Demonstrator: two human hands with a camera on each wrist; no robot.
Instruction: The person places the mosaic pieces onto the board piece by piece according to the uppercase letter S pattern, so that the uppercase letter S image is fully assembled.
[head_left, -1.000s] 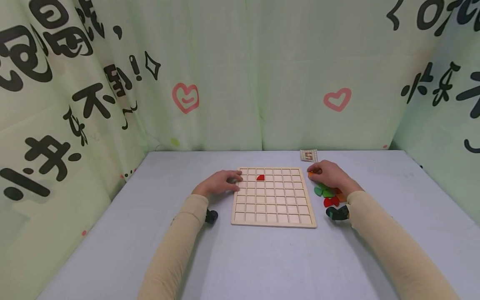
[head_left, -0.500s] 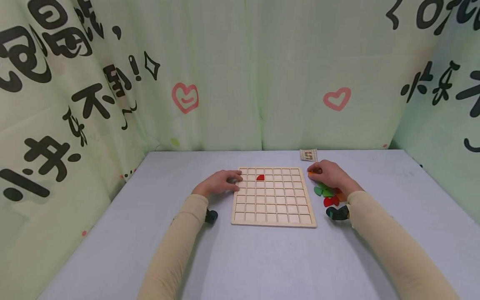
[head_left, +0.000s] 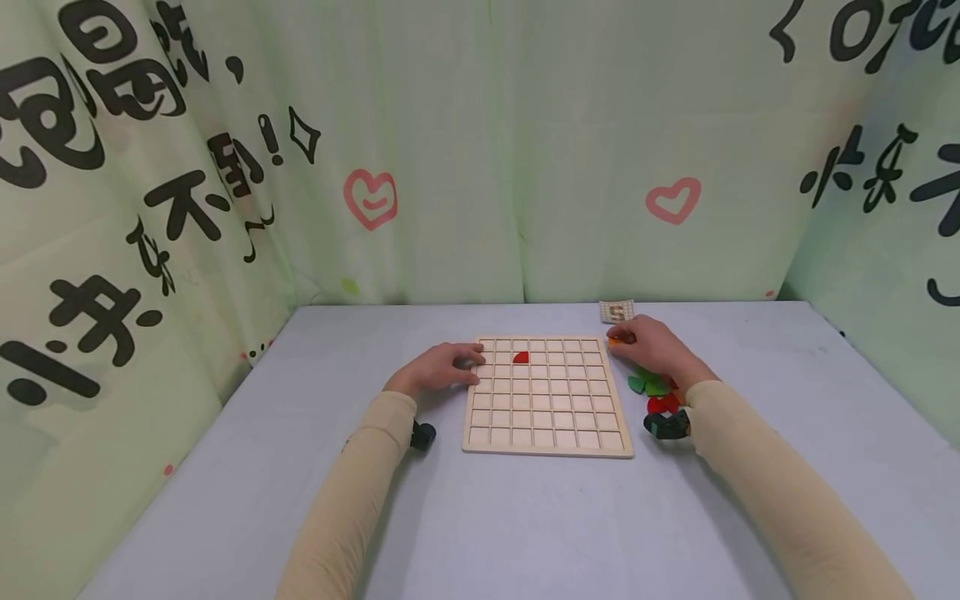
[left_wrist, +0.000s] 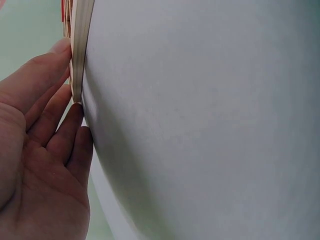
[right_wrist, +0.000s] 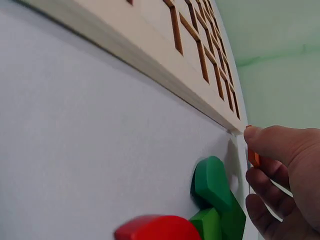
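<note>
A wooden grid board (head_left: 550, 454) lies flat on the table, a red quarter-round piece (head_left: 521, 357) in one cell of its second row. My left hand (head_left: 438, 367) rests against the board's left edge, thumb and fingers spread and touching the rim. Just off the board's far right corner, my right hand (head_left: 652, 346) pinches a small orange piece (right_wrist: 254, 156) between thumb and fingers; most of it is hidden. Below that hand sit several green pieces (head_left: 648, 383) and red pieces (head_left: 660, 405), partly covered by the wrist.
A small patterned card (head_left: 617, 312) lies at the table's back edge, behind the board's right corner. A pale green curtain (head_left: 450, 258) with dark writing and hearts surrounds the table (head_left: 525, 533). Dark wrist cameras (head_left: 667, 426) hang under both sleeves.
My right hand has shifted slightly left and away from me with the orange piece, reaching the board's far right corner. The left hand stays in place on the board.
</note>
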